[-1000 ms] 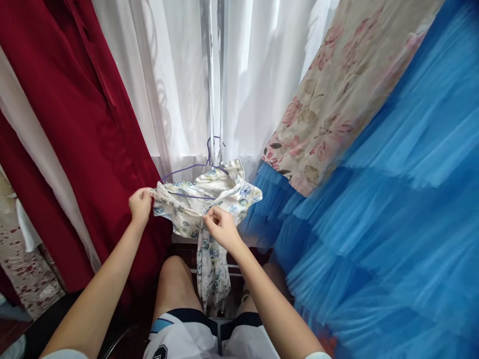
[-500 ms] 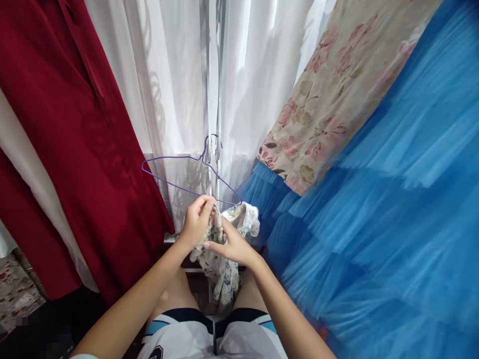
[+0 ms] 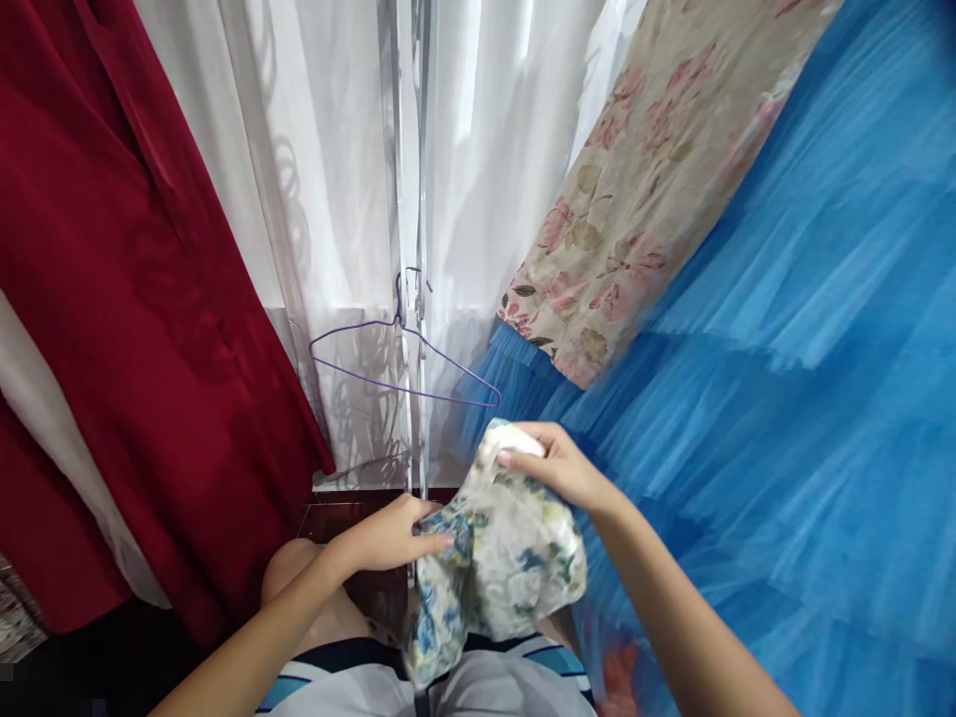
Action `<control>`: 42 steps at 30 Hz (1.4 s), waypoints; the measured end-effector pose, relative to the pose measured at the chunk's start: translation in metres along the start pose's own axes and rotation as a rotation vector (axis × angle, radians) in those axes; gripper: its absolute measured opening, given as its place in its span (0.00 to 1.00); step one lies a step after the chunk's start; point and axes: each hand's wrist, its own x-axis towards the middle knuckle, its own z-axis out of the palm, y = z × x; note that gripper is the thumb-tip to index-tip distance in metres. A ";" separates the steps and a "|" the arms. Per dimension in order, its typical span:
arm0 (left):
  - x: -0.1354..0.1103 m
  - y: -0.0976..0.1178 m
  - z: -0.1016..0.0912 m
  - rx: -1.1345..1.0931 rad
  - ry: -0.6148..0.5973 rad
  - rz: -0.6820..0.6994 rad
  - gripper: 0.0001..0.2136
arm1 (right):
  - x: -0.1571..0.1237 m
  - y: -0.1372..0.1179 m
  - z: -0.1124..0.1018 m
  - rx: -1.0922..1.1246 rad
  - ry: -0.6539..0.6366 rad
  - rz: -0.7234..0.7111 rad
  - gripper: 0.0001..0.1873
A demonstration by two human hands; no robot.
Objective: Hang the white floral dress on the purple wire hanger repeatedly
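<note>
A small white garment with a blue and green flower print (image 3: 502, 558) hangs bunched between both my hands, over my lap. My left hand (image 3: 388, 536) grips its lower left edge with fingers closed on the cloth. My right hand (image 3: 553, 463) pinches its top edge, a little higher and to the right. A thin purple wire hanger (image 3: 403, 363) hangs bare on a vertical metal pole (image 3: 416, 299), just above and behind my hands.
A dark red garment (image 3: 134, 299) hangs at the left. White sheer curtains (image 3: 329, 179) fill the middle. A beige cloth with pink flowers (image 3: 642, 169) and a big blue tulle skirt (image 3: 784, 398) crowd the right. My knees in white shorts (image 3: 358, 692) are below.
The flowered garment has come off the purple hanger, which now hangs bare. Both hands have dropped toward my lap with the cloth, and the view has tilted down.
</note>
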 end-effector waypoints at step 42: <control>-0.013 -0.056 -0.284 0.952 0.599 -0.393 0.11 | 0.149 -0.008 0.020 0.374 0.052 0.022 0.19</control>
